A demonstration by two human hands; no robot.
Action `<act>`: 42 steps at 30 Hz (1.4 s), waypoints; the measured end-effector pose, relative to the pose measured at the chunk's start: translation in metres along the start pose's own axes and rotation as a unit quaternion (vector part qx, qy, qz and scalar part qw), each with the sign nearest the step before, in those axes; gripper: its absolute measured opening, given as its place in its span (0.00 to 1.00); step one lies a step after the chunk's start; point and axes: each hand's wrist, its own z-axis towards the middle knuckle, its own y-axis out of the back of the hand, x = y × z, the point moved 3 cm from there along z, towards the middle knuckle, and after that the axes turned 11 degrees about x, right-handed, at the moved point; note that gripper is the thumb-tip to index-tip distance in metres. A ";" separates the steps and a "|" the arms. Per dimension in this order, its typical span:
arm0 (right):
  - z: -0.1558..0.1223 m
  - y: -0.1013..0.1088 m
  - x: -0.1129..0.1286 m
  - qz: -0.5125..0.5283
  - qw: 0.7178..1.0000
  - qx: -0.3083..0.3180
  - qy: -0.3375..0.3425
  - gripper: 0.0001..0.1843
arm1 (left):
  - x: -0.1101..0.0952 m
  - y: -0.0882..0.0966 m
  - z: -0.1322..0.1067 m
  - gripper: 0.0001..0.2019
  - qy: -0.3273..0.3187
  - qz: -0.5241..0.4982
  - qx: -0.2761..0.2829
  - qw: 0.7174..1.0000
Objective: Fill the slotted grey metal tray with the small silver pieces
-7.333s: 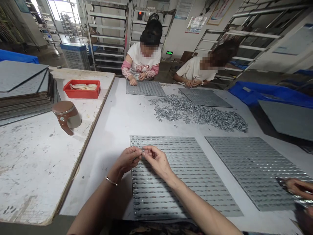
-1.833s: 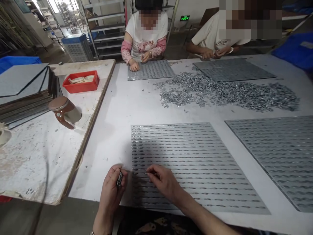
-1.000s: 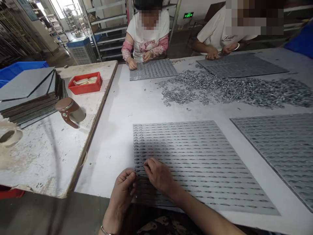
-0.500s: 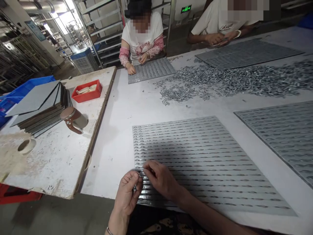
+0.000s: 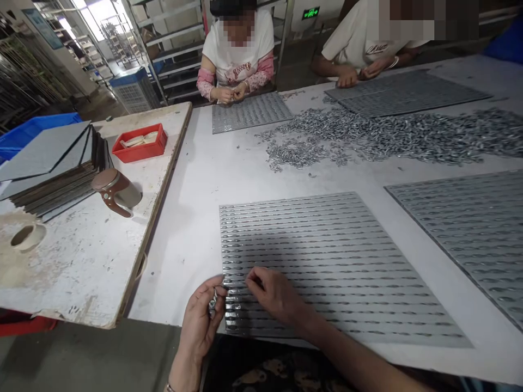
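A grey slotted tray (image 5: 327, 256) lies flat in front of me on the white table (image 5: 192, 218), its rows filled with small shiny metal pieces. My left hand (image 5: 200, 321) rests at the tray's near left corner, fingers curled around a few small metal pieces (image 5: 213, 302). My right hand (image 5: 275, 296) sits on the tray's near left rows, fingertips pinched together against the slots; whether a piece is in them I cannot make out.
A long heap of loose metal pieces (image 5: 379, 136) lies across the table's middle. A second tray (image 5: 469, 228) sits to the right. Two persons work at trays (image 5: 249, 111) on the far side. The left table holds stacked grey boards (image 5: 49, 169), a brown mug (image 5: 116, 190) and a red bin (image 5: 141, 144).
My hands were raised together over the tray seconds ago; they now sit low at its near left corner. In the last half second my right hand shifted slightly right along the row.
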 end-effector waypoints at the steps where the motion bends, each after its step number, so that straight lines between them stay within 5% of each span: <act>1: 0.003 -0.002 0.001 -0.032 0.999 0.010 -0.002 0.11 | -0.002 0.003 0.001 0.22 0.000 -0.002 0.004 1.000; 8: 0.016 -0.009 0.009 -0.148 0.987 0.046 -0.052 0.11 | 0.001 0.003 0.005 0.16 0.030 -0.046 0.032 0.998; 14: 0.011 -0.004 0.012 -0.142 0.987 0.040 -0.070 0.04 | 0.003 -0.005 0.001 0.18 0.043 -0.055 0.025 0.997; 20: -0.022 -0.002 0.020 0.028 0.992 -0.006 0.124 0.07 | 0.014 -0.012 -0.003 0.18 0.031 -0.034 0.071 0.996; 25: -0.034 -0.001 0.026 0.109 0.977 0.007 0.181 0.10 | 0.016 -0.023 -0.005 0.19 0.045 -0.019 0.156 0.986; 35: -0.037 -0.007 0.013 0.161 0.976 0.126 0.080 0.07 | 0.023 -0.019 -0.007 0.22 0.103 0.032 0.227 0.968; 42: -0.029 -0.008 0.006 0.092 0.989 0.063 0.095 0.08 | 0.013 -0.001 -0.003 0.19 0.071 0.017 0.179 0.981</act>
